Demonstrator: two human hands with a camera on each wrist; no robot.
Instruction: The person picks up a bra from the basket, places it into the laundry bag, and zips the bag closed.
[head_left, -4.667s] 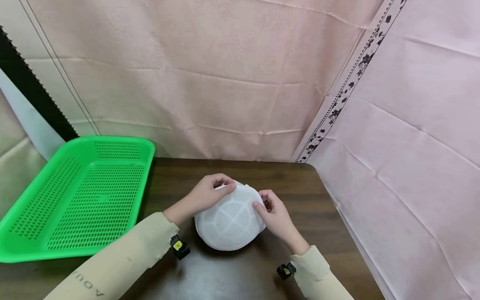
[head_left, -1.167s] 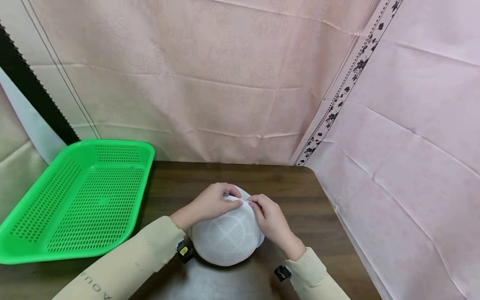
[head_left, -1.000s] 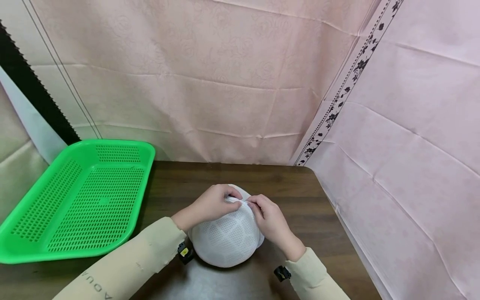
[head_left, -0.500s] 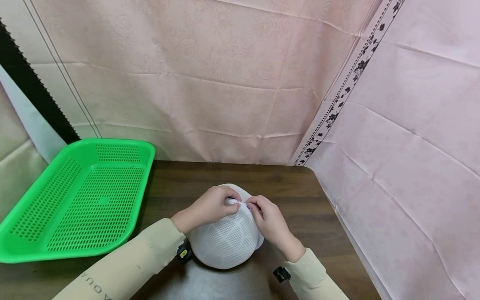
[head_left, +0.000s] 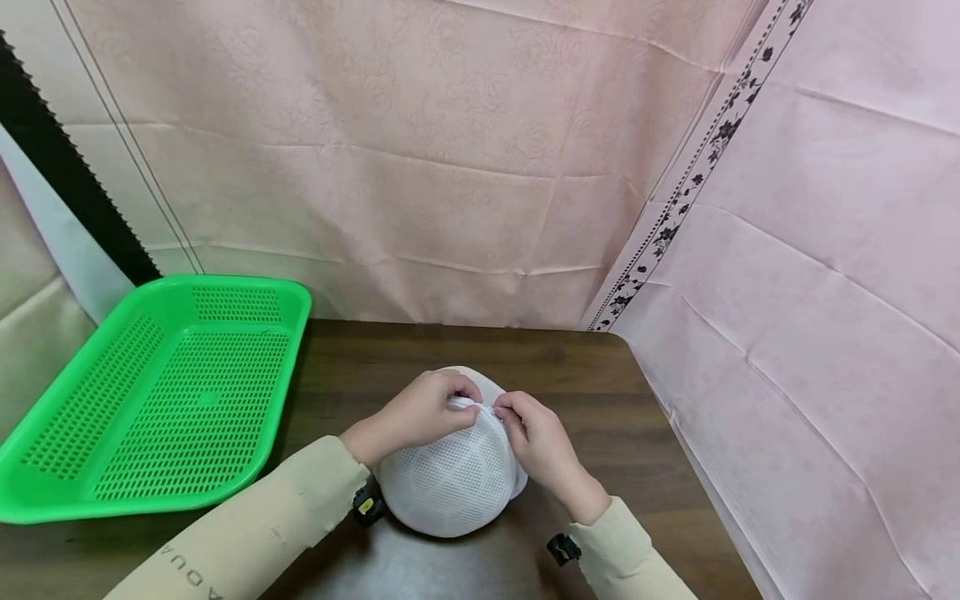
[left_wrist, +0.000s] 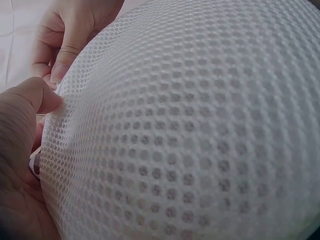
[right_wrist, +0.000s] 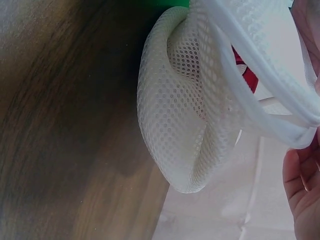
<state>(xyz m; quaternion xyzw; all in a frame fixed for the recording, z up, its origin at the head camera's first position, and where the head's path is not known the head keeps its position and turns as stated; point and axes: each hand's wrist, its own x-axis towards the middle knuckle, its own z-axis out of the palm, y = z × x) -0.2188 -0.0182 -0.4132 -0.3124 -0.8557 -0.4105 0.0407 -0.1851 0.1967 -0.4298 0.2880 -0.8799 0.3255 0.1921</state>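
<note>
A white mesh laundry bag (head_left: 450, 483), puffed out and rounded, stands at the middle of the table. My left hand (head_left: 420, 412) pinches its upper edge between thumb and fingers. Just to the right, my right hand (head_left: 542, 437) pinches the same edge, its fingertips close to those of the left. In the left wrist view the left thumb presses on the mesh (left_wrist: 165, 110) near the rim. A gap shows between two white bound edges (right_wrist: 270, 75) in the right wrist view, with something red (right_wrist: 250, 79) behind it. The fingertips hide part of that edge.
A green perforated plastic basket (head_left: 206, 496) stands at the left of the brown wooden table (head_left: 577, 367). Pale pink cloth (head_left: 450, 208) hangs behind the table and along its right side.
My right hand has gone from the bag's right side up to its top edge, beside the left hand. The bag has shifted slightly towards me. Over the last half second almost nothing moves.
</note>
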